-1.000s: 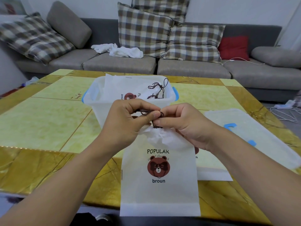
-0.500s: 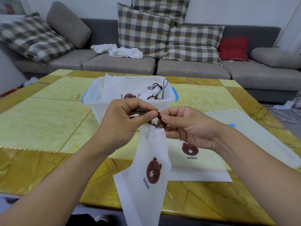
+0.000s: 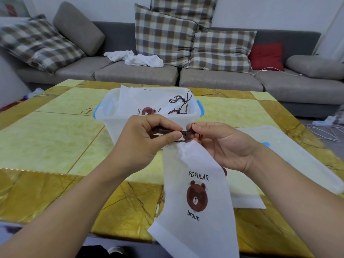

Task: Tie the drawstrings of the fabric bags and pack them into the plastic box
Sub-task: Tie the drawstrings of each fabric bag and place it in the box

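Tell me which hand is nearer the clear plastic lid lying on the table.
Right. The right hand is just left of the clear plastic lid; the left hand is farther left, before the box.

Head camera looks forward-down, close above table.

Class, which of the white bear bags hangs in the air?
The bag gripped by both hands at its brown drawstring; others lie in the box or on the table.

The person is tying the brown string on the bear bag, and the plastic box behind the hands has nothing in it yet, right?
Not quite. Both hands, left hand and right hand, do pinch the brown string of the bear bag, but the head view shows the plastic box already holds bear bags with tied strings.
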The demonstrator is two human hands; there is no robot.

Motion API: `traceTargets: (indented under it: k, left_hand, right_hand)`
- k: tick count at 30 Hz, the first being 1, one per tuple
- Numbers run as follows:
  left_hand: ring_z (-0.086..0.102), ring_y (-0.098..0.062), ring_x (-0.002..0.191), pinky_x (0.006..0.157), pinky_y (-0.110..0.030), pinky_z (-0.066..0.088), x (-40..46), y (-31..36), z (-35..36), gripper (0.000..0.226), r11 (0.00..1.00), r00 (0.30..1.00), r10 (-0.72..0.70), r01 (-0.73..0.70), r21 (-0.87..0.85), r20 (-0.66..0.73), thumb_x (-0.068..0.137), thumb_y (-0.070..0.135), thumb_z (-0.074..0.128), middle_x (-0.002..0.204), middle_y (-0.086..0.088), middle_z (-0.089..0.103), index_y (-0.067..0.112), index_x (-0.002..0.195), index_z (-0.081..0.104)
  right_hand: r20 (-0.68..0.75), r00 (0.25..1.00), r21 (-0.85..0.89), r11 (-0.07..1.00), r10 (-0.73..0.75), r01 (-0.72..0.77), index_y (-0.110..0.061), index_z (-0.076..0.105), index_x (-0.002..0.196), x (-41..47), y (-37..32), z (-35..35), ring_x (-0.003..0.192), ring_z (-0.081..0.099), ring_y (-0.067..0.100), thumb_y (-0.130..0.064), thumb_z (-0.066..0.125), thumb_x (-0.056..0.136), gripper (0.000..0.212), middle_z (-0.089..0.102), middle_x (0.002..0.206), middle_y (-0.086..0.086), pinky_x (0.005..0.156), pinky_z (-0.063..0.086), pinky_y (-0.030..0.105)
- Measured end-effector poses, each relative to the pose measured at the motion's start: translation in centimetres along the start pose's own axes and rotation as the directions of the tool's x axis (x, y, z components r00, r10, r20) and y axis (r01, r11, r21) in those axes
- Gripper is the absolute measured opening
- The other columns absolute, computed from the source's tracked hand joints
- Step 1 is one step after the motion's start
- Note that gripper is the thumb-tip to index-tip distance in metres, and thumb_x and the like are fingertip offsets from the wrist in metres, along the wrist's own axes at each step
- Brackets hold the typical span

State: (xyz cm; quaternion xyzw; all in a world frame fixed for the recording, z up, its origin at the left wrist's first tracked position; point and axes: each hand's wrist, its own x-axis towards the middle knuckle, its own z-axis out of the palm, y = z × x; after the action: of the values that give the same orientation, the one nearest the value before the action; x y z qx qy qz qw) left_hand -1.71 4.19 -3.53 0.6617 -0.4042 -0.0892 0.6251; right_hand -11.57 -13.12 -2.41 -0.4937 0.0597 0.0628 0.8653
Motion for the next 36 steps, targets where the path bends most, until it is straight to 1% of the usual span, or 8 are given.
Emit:
traceTargets:
  k: [6, 11, 15, 19, 22, 25, 32, 36]
  left_hand:
    - [0.072, -0.012, 0.071, 0.07, -0.02, 0.058, -0.1, 0.0, -0.1, 0.009, 0.999, 1.0, 0.001, -0.001, 0.042, -0.013, 0.079, 0.006, 0.077, 0.078, -0.004, 0.076, 0.014, 0.082, 0.076]
    - [0.073, -0.016, 0.073, 0.071, -0.021, 0.058, -0.1, -0.2, -0.1, 0.007, 0.998, 1.0, 0.001, -0.001, 0.059, 0.007, 0.081, 0.007, 0.077, 0.078, -0.002, 0.076, 0.014, 0.084, 0.076]
    - [0.073, -0.013, 0.072, 0.069, -0.02, 0.056, -0.1, -0.3, 0.0, 0.007, 0.998, 1.0, -0.003, 0.001, 0.069, 0.023, 0.081, 0.007, 0.077, 0.077, -0.001, 0.076, 0.013, 0.084, 0.076]
    - [0.073, -0.014, 0.071, 0.069, -0.021, 0.057, 0.0, -0.4, -0.1, 0.01, 0.995, 0.999, 0.009, -0.012, 0.1, 0.033, 0.081, 0.007, 0.078, 0.075, 0.001, 0.076, 0.016, 0.083, 0.076]
    - [0.073, -0.01, 0.072, 0.069, -0.018, 0.055, -0.1, -0.3, 0.0, 0.014, 0.99, 0.997, 0.041, -0.049, 0.134, 0.064, 0.081, 0.003, 0.078, 0.076, 0.004, 0.076, 0.017, 0.082, 0.076]
    - [0.073, -0.012, 0.076, 0.073, -0.024, 0.059, -0.1, -0.4, 0.0, 0.017, 0.983, 0.993, 0.075, -0.088, 0.16, 0.086, 0.081, 0.002, 0.078, 0.079, 0.004, 0.076, 0.019, 0.081, 0.076]
    - [0.074, -0.017, 0.08, 0.079, -0.034, 0.061, -0.1, -0.8, 0.1, 0.015, 0.985, 0.992, 0.072, -0.087, 0.147, 0.105, 0.081, 0.004, 0.078, 0.08, 0.002, 0.076, 0.018, 0.081, 0.076]
    - [0.074, -0.011, 0.078, 0.076, -0.026, 0.06, 0.0, -0.7, 0.1, 0.015, 0.983, 0.993, 0.072, -0.086, 0.16, 0.096, 0.081, 0.004, 0.078, 0.08, 0.007, 0.076, 0.019, 0.082, 0.076]
  right_hand:
    - [-0.035, 0.999, -0.04, 0.998, -0.04, 0.039, -0.008, 0.07, 0.091, 0.1, 0.1, -0.4, 0.061, 0.064, 0.01, -0.008, 0.058, 0.087, 0.013, 0.069, 0.078, 0.006, 0.06, 0.057, 0.02]
    - [-0.102, 0.993, -0.13, 0.99, -0.062, 0.049, -0.02, 0.079, 0.099, 0.4, 0.2, -1.0, 0.072, 0.066, 0.013, -0.012, 0.068, 0.079, 0.024, 0.069, 0.089, 0.002, 0.07, 0.055, 0.022]
    - [-0.142, 0.986, -0.158, 0.985, -0.086, 0.063, -0.017, 0.076, 0.102, 0.5, 0.0, -1.3, 0.067, 0.066, 0.012, -0.008, 0.069, 0.076, 0.028, 0.069, 0.086, 0.002, 0.064, 0.056, 0.02]
    - [-0.123, 0.992, -0.218, 0.976, -0.006, -0.021, -0.013, 0.075, 0.102, 0.0, -0.5, -1.6, 0.061, 0.059, 0.011, -0.008, 0.067, 0.077, 0.027, 0.069, 0.086, 0.006, 0.057, 0.052, 0.02]
    - [-0.031, 0.995, -0.231, 0.968, 0.097, -0.102, -0.007, 0.072, 0.113, -0.2, -0.9, -2.3, 0.06, 0.052, 0.009, -0.003, 0.065, 0.083, 0.031, 0.063, 0.09, 0.007, 0.052, 0.041, 0.017]
    - [-0.008, 0.989, -0.228, 0.963, 0.144, -0.142, -0.004, 0.068, 0.123, -0.1, -0.9, -3.0, 0.061, 0.051, 0.009, -0.001, 0.063, 0.085, 0.039, 0.053, 0.101, 0.01, 0.054, 0.038, 0.017]
    - [-0.083, 0.994, -0.107, 0.991, 0.075, -0.084, -0.011, 0.079, 0.104, 0.4, -0.6, -2.3, 0.065, 0.056, 0.011, 0.003, 0.061, 0.079, 0.034, 0.06, 0.084, 0.003, 0.053, 0.042, 0.017]
    - [-0.068, 0.994, -0.109, 0.99, 0.082, -0.089, -0.005, 0.077, 0.106, 0.3, -0.6, -1.9, 0.062, 0.049, 0.011, 0.003, 0.059, 0.079, 0.033, 0.058, 0.085, 0.007, 0.05, 0.039, 0.017]
